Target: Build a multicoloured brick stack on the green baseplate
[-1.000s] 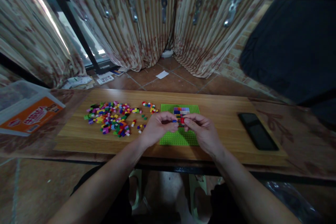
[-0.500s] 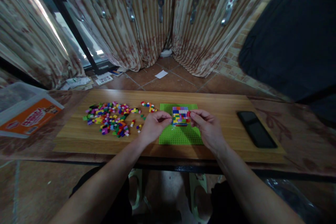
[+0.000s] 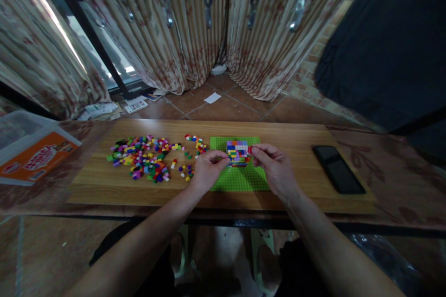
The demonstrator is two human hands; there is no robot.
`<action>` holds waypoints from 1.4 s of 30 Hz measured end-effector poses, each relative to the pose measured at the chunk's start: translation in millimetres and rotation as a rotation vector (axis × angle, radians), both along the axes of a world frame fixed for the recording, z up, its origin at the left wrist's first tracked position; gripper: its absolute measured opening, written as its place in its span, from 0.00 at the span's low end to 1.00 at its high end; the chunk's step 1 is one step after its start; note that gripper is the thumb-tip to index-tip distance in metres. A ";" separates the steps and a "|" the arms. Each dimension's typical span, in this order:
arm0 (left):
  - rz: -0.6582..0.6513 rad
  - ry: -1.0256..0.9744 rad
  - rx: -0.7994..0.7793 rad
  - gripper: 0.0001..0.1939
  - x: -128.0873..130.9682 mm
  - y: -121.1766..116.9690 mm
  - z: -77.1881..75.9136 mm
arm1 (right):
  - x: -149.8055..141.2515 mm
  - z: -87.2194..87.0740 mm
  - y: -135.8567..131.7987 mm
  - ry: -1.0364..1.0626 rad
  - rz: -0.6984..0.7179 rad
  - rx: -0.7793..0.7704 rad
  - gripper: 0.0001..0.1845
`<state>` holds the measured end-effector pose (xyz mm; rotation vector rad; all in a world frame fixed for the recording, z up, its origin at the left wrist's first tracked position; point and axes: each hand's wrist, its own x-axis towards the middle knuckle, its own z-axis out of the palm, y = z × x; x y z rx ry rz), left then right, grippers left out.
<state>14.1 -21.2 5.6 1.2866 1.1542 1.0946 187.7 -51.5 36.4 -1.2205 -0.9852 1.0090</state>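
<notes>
A block build of many colours (image 3: pixel 237 152) stands on a green studded baseplate (image 3: pixel 240 182). My right hand (image 3: pixel 273 162) is at the build's right side, thumb and forefinger pinched on a small red toy brick (image 3: pixel 250 149). On the other side, my left hand (image 3: pixel 211 167) has its thumb and forefinger pinched close to the build's left edge. Whatever those fingertips hold, if anything, is too small to make out. A few loose bricks (image 3: pixel 187 171) lie just left of my left hand.
A large heap of loose bricks (image 3: pixel 142 155) covers the left of the wooden board (image 3: pixel 167 195). A dark phone or tablet (image 3: pixel 338 169) lies at the right. A clear plastic box with an orange label (image 3: pixel 38 155) stands at the far left.
My left hand has shifted slightly right along the build's left edge. My right hand keeps the red brick near the build's right side. The whole view has shifted a little.
</notes>
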 end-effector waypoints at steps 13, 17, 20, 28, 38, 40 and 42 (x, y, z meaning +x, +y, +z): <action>-0.021 -0.021 0.052 0.05 6.5 3.0 -1.6 | 3.2 -13.8 9.4 -0.042 -0.088 -0.069 0.15; -0.007 -0.133 -0.124 0.08 9.5 4.7 2.7 | 2.1 -19.6 11.8 -0.047 -0.060 -0.081 0.15; 0.009 -0.216 -0.231 0.11 11.9 6.7 5.0 | 1.0 -20.2 11.7 -0.039 -0.050 -0.079 0.15; 0.012 -0.288 -0.335 0.11 17.4 10.8 7.1 | -1.5 -17.8 11.3 0.009 -0.062 -0.094 0.14; 0.042 -0.225 -0.212 0.14 18.2 10.2 3.5 | -2.9 -20.8 12.2 0.102 -0.094 -0.099 0.16; 0.048 -0.205 -0.110 0.19 16.1 10.9 4.6 | 0.1 -22.5 12.2 0.106 -0.106 -0.093 0.16; 0.021 -0.193 -0.075 0.23 14.2 12.0 6.2 | 4.3 -24.3 13.4 0.109 -0.149 -0.086 0.16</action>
